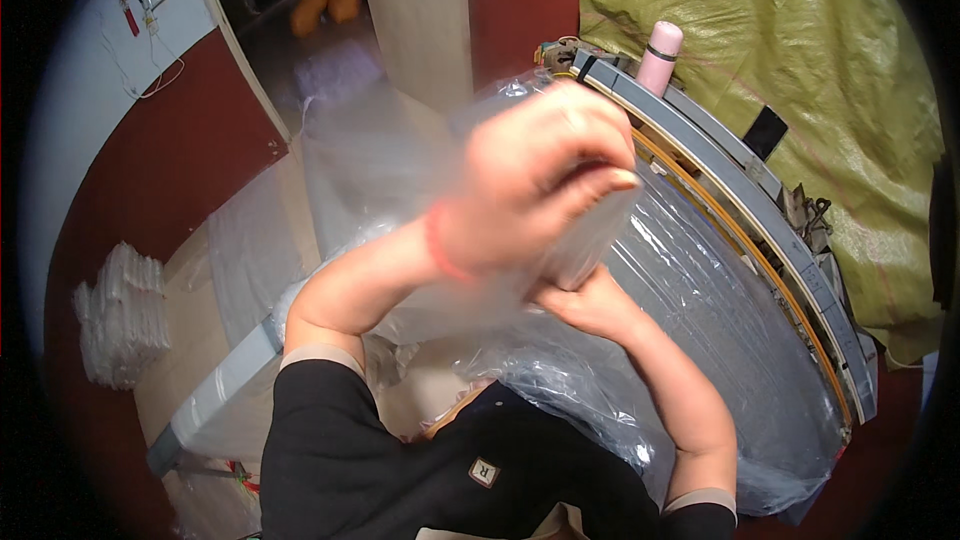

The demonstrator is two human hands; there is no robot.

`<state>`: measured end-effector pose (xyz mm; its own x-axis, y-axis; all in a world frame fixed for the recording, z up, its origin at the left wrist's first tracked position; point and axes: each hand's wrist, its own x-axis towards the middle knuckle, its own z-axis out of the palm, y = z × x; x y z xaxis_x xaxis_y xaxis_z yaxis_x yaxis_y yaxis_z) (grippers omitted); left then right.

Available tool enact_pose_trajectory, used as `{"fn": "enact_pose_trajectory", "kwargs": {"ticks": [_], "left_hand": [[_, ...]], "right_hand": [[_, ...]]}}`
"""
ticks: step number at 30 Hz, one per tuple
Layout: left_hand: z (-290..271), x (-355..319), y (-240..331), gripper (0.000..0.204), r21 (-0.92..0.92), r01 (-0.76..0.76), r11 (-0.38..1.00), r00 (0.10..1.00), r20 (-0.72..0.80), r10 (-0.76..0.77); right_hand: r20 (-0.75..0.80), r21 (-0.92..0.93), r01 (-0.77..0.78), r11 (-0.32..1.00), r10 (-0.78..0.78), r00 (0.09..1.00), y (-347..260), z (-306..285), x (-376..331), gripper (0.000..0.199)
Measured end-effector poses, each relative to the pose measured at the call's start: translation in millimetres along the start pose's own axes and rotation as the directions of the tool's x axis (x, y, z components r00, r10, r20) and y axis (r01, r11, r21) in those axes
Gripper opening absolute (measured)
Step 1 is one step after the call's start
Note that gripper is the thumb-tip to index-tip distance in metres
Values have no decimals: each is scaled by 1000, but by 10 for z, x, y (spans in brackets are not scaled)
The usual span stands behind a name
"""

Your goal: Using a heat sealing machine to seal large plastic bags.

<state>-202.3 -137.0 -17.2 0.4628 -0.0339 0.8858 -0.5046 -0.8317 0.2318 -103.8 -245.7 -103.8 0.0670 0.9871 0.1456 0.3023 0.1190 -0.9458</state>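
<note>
My left hand (540, 175) is raised high in the middle, close to the camera and smeared by motion. Its fingers are curled closed on clear plastic film (592, 240), which hangs below them. A red band circles that wrist. Lower and nearer my body, my right hand (580, 302) is closed around the lower part of the same film. More of the clear sheeting (570, 380) lies loose and crumpled below my right forearm, against my black shirt. The exact grip of the right fingers is partly hidden by the film.
To the right runs a long grey machine bar (720, 170) with an orange edge, beside a film-covered bench (710, 310). A pink bottle (660, 58) and dark phone (766, 132) rest along it. A yellow-green tarp (780, 40) hangs behind. Stacked plastic bags (125, 315) stand far left.
</note>
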Motion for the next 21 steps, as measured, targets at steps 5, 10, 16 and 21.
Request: {"fn": "enact_pose_trajectory", "kwargs": {"ticks": [5,10,16,21], "left_hand": [[8,-496,-474,99,19,368,929,730,613,-302],[-285,-1101,-1309,26,570,349,744,594,479,-646],[-1968,-404,-1064,16,721,445,531,859,-512,-25],[-1834,-788,-259,40,885,365,291,872,-434,227]], "right_hand": [[-406,-75,175,982,-191,894,-203,-972,-362,15],[-607,112,444,889,-292,739,-445,-1813,-706,21],[-236,-967,-152,204,-492,838,-388,-2226,-804,29],[-465,-832,-470,295,-833,300,-257,-2800,-1513,32]]}}
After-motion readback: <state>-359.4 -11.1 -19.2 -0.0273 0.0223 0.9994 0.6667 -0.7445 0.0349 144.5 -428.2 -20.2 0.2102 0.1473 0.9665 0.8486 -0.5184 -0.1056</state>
